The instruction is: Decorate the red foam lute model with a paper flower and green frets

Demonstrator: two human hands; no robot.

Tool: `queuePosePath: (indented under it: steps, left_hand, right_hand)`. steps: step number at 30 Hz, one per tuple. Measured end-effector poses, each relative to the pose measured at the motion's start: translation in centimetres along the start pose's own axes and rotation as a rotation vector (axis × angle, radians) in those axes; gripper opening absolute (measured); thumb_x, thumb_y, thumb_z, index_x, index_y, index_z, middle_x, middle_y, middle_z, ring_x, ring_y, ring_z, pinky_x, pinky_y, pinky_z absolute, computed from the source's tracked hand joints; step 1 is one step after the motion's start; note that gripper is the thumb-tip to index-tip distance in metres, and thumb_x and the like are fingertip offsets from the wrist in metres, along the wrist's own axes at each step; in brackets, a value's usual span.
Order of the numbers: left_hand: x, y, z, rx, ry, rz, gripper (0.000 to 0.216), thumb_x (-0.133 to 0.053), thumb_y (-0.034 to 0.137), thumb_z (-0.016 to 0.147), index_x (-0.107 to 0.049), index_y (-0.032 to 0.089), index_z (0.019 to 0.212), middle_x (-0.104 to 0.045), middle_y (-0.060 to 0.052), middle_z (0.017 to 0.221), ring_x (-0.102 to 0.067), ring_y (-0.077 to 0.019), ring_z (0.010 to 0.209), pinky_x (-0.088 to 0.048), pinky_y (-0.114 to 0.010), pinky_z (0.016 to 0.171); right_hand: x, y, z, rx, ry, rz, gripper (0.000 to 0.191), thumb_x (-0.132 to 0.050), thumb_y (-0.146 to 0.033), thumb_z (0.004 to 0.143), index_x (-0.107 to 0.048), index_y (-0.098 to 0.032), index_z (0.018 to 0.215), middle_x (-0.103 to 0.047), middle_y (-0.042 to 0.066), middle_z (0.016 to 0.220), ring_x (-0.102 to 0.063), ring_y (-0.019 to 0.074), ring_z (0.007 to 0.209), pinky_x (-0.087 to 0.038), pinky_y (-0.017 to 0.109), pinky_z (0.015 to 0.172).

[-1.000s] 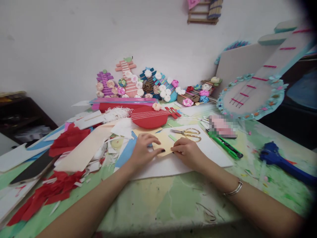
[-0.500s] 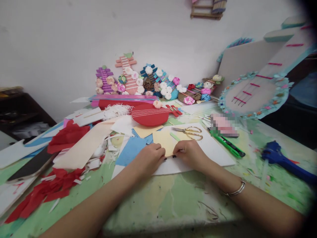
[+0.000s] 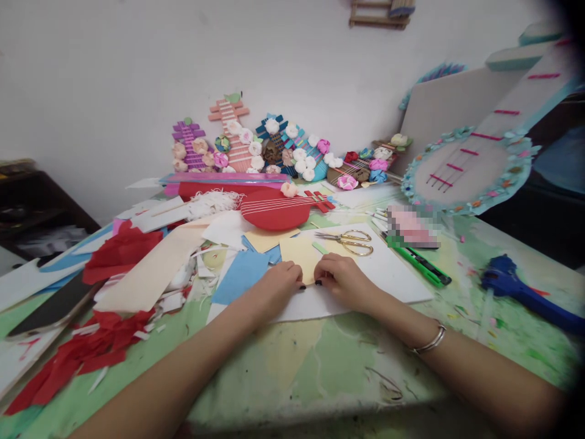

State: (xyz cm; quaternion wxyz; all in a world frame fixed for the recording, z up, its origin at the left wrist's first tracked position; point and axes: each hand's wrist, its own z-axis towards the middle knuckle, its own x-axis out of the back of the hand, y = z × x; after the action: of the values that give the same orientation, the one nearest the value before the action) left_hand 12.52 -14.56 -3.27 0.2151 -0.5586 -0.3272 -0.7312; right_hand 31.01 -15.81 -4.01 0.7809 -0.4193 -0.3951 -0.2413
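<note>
A pale yellow paper sheet (image 3: 299,253) lies on a white board (image 3: 388,277) in the middle of the table. My left hand (image 3: 274,291) pinches the sheet's near edge with curled fingers. Close beside it, my right hand (image 3: 343,279) pinches the same edge, a silver bangle (image 3: 429,342) on its wrist. Just beyond my right hand lie gold-handled scissors (image 3: 347,241) and a small green strip (image 3: 320,247). A blue paper sheet (image 3: 240,275) lies to the left of my left hand.
Red paper scraps (image 3: 91,353), a cream sheet (image 3: 150,274) and white cuttings cover the left. A red paper guitar (image 3: 278,208) and flowered paper instruments (image 3: 274,149) stand at the back. A green utility knife (image 3: 418,262), blue glue gun (image 3: 525,292) and large round banjo craft (image 3: 470,171) are right.
My left hand has slid from on top of the yellow sheet back to its near edge, meeting my right hand. More of the yellow and blue sheets shows now.
</note>
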Motion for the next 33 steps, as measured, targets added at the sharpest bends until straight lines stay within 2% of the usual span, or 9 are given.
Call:
queuePosePath:
  steps: [5, 9, 13, 19, 23, 25, 27, 30, 33]
  left_hand:
    - [0.4, 0.2, -0.7, -0.088, -0.046, 0.086, 0.013, -0.039, 0.011, 0.085, -0.049, 0.018, 0.079, -0.053, -0.005, 0.082, -0.047, -0.0174, 0.074, -0.039, -0.028, 0.066]
    - [0.6, 0.0, -0.6, -0.062, -0.083, 0.076, 0.017, -0.038, 0.006, 0.083, -0.050, 0.017, 0.077, -0.053, -0.005, 0.082, -0.047, -0.0174, 0.075, -0.038, -0.028, 0.065]
    - [0.4, 0.0, 0.1, 0.041, -0.018, 0.007, 0.023, -0.037, 0.011, 0.083, -0.053, 0.016, 0.067, -0.054, -0.005, 0.075, -0.048, -0.0166, 0.072, -0.038, -0.028, 0.063]
    - [0.4, 0.0, 0.8, 0.145, 0.026, -0.072, 0.020, -0.048, 0.013, 0.071, -0.052, 0.016, 0.053, -0.051, -0.002, 0.059, -0.045, -0.0141, 0.058, -0.032, -0.026, 0.053]
    - [0.2, -0.3, 0.4, 0.152, 0.120, -0.228, 0.010, -0.051, 0.011, 0.069, -0.058, 0.017, 0.064, -0.056, 0.000, 0.063, -0.049, -0.0132, 0.060, -0.037, -0.025, 0.055]
    - [-0.2, -0.4, 0.2, 0.085, 0.202, -0.281, 0.014, -0.051, 0.009, 0.071, -0.061, 0.017, 0.075, -0.060, -0.001, 0.072, -0.053, -0.0140, 0.068, -0.041, -0.026, 0.062]
    - [-0.6, -0.6, 0.0, -0.055, 0.270, -0.261, 0.018, -0.050, 0.007, 0.075, -0.063, 0.018, 0.080, -0.062, -0.004, 0.080, -0.055, -0.0149, 0.076, -0.043, -0.028, 0.070]
    - [-1.0, -0.6, 0.0, -0.260, 0.325, -0.099, 0.020, -0.048, 0.008, 0.081, -0.065, 0.017, 0.077, -0.062, -0.006, 0.080, -0.053, -0.0155, 0.078, -0.043, -0.029, 0.072]
    - [-1.0, -0.4, 0.0, -0.339, 0.358, 0.098, 0.020, -0.047, 0.012, 0.085, -0.065, 0.015, 0.077, -0.062, -0.007, 0.078, -0.051, -0.0168, 0.077, -0.042, -0.031, 0.072]
  right_hand:
    - [-0.3, 0.2, 0.3, -0.075, 0.002, -0.041, 0.023, -0.048, 0.004, 0.064, -0.063, -0.014, 0.068, -0.060, 0.005, 0.071, -0.050, 0.0165, 0.074, -0.036, 0.025, 0.067]
    - [-0.3, 0.1, 0.5, -0.157, -0.043, -0.075, 0.022, -0.049, 0.002, 0.064, -0.063, -0.015, 0.068, -0.061, 0.005, 0.069, -0.049, 0.0171, 0.074, -0.035, 0.026, 0.065]
    - [-0.4, -0.1, 0.8, -0.223, -0.068, -0.114, 0.020, -0.049, -0.002, 0.065, -0.063, -0.015, 0.066, -0.063, 0.007, 0.069, -0.051, 0.0194, 0.077, -0.035, 0.027, 0.064]
    - [-0.3, 0.1, 1.4, -0.285, -0.110, -0.090, 0.013, -0.054, -0.011, 0.066, -0.065, -0.017, 0.064, -0.066, 0.007, 0.069, -0.054, 0.0187, 0.071, -0.034, 0.026, 0.059]
    - [0.1, 0.0, 1.7, -0.322, -0.152, -0.059, 0.015, -0.053, -0.012, 0.064, -0.067, -0.017, 0.064, -0.067, 0.006, 0.066, -0.055, 0.0167, 0.065, -0.033, 0.025, 0.056]
    - [0.2, -0.1, 1.9, -0.343, -0.171, -0.047, 0.016, -0.053, -0.013, 0.063, -0.067, -0.017, 0.064, -0.067, 0.005, 0.066, -0.055, 0.0163, 0.064, -0.033, 0.024, 0.055]
    - [0.3, -0.1, 2.1, -0.367, -0.185, -0.038, 0.015, -0.052, -0.014, 0.063, -0.067, -0.017, 0.063, -0.068, 0.005, 0.066, -0.056, 0.0163, 0.064, -0.032, 0.024, 0.055]
    - [0.4, -0.1, 2.3, -0.392, -0.195, -0.023, 0.017, -0.050, -0.014, 0.064, -0.067, -0.017, 0.063, -0.068, 0.005, 0.069, -0.057, 0.0170, 0.067, -0.032, 0.025, 0.056]
    - [0.4, 0.2, 2.3, -0.394, -0.199, -0.005, 0.019, -0.048, -0.014, 0.066, -0.067, -0.016, 0.065, -0.069, 0.006, 0.072, -0.057, 0.0173, 0.069, -0.032, 0.025, 0.056]
